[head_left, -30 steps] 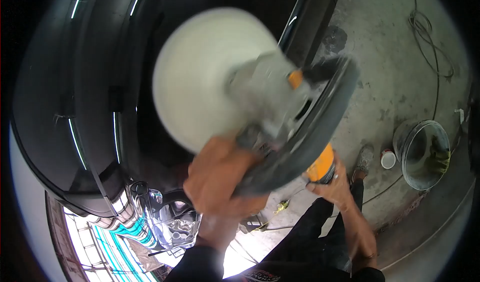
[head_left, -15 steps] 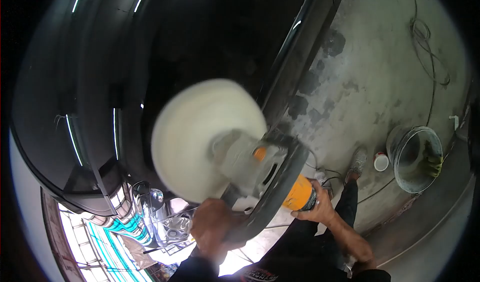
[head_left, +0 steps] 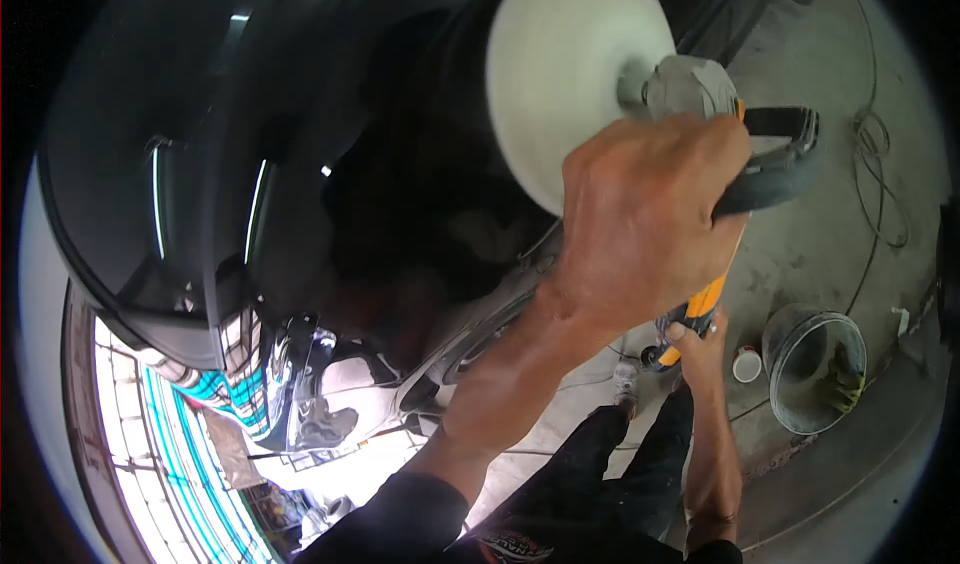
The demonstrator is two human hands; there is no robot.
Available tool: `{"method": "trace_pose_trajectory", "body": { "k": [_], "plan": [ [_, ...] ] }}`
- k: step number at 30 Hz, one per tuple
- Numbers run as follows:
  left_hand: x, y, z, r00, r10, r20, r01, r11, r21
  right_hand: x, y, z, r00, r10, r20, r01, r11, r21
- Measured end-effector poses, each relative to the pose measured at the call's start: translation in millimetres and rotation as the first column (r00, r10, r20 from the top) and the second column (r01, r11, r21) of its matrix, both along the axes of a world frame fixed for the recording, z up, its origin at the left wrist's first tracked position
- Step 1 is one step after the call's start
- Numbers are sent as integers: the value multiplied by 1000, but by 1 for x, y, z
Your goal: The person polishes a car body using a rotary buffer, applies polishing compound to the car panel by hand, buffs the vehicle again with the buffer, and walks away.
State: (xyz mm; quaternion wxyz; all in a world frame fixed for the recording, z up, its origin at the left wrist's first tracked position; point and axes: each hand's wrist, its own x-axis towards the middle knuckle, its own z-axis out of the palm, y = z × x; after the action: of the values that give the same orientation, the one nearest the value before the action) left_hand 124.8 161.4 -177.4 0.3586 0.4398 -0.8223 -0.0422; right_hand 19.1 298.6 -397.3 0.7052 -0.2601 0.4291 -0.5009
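An orange-and-grey polisher (head_left: 692, 86) with a large, pale round pad (head_left: 570, 79) is held in both hands. My left hand (head_left: 650, 209) wraps round its black loop handle (head_left: 780, 179). Lower down, my right hand (head_left: 700, 342) grips the orange and black rear body. The pad is smeared by motion and stands over the glossy black car panel (head_left: 420, 134). Its working face is turned away, and I cannot tell whether it touches the panel. My left hand and forearm hide part of the tool.
A bucket (head_left: 775, 359) with a yellowish glove (head_left: 845, 382) in it stands at the right. Beside it is a small white-topped tub (head_left: 747, 366). A cable (head_left: 872, 144) lies looped on the concrete floor (head_left: 790, 234). Striped fabric (head_left: 240, 394) shows at lower left.
The polisher has moved up and to the right across the car panel, with both hands still on it. My left arm now reaches farther across the view.
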Motion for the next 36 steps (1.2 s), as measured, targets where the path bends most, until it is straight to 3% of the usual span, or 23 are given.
{"method": "trace_pose_trajectory", "body": {
  "k": [4, 6, 10, 12, 14, 17, 21, 24, 28, 30, 33, 36],
  "plan": [
    [37, 56, -3, 997, 19, 71, -15, 998, -61, 18, 48, -5, 998, 43, -50, -43, 999, 1],
    [62, 103, 2, 985, 53, 165, -57, 998, 25, 35, 74, 0, 997, 81, -6, -82, 996, -19],
    [131, 196, -1, 967, 44, 251, -63, 996, 67, 64, 127, -6, 931, 306, -197, -323, 944, -63],
    [160, 242, -9, 962, 99, 254, -120, 990, 68, 81, 157, -15, 921, 370, -126, -376, 926, -34],
    [172, 273, -12, 948, 125, 292, -188, 962, 200, 89, 176, -28, 887, 448, -117, -453, 891, -20],
    [207, 324, -22, 814, 209, 542, -321, 939, 120, 103, 190, -51, 850, 521, -83, -523, 852, -6],
    [213, 317, -30, 939, 131, 318, -191, 968, 164, 114, 193, -65, 845, 525, -103, -532, 844, -62],
    [207, 291, -35, 945, 87, 316, -117, 990, 78, 109, 176, -61, 870, 484, -96, -491, 868, -68],
    [186, 237, -28, 911, 104, 398, -153, 984, 92, 90, 139, -61, 942, 324, -88, -334, 934, -127],
    [164, 214, -27, 747, 286, 601, -265, 956, -125, 73, 117, -59, 952, 295, -81, -303, 943, -134],
    [109, 149, -34, 977, 65, 201, -106, 975, 197, 51, 83, -53, 974, 226, -17, -227, 966, -127],
    [64, 99, -26, 932, 12, 362, -47, 995, 90, 38, 54, -53, 989, 147, -2, -146, 981, -132]
  ]
}}
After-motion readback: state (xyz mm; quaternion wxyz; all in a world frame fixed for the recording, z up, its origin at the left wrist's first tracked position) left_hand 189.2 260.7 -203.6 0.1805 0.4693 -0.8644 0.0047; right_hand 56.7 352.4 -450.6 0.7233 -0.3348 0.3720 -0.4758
